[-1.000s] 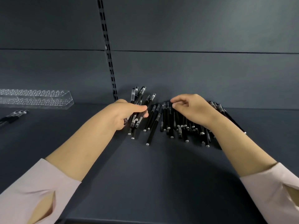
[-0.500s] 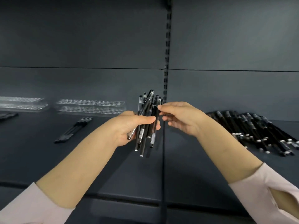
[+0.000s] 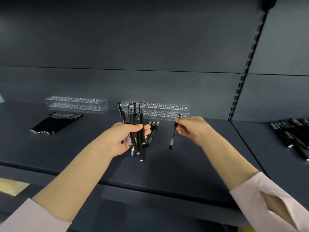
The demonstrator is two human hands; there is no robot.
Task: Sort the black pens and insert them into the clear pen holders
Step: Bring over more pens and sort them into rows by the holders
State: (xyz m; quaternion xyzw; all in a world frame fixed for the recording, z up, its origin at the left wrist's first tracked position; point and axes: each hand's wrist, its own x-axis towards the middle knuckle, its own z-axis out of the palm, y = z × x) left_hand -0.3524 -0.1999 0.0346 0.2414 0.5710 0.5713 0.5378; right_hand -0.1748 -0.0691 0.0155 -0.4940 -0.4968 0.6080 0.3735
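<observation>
Gripping pen bundle (image 3: 141, 117) upright, left hand (image 3: 122, 139) curled; right hand (image 3: 192, 129) pinching single pen (image 3: 172, 138), seemingly near cap.

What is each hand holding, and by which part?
The left hand grips a bundle of black pens around their middles; the right hand pinches a single black pen near its upper end.

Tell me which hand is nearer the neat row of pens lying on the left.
Left. The left hand sits right of the row; the right hand is farther right.
</observation>
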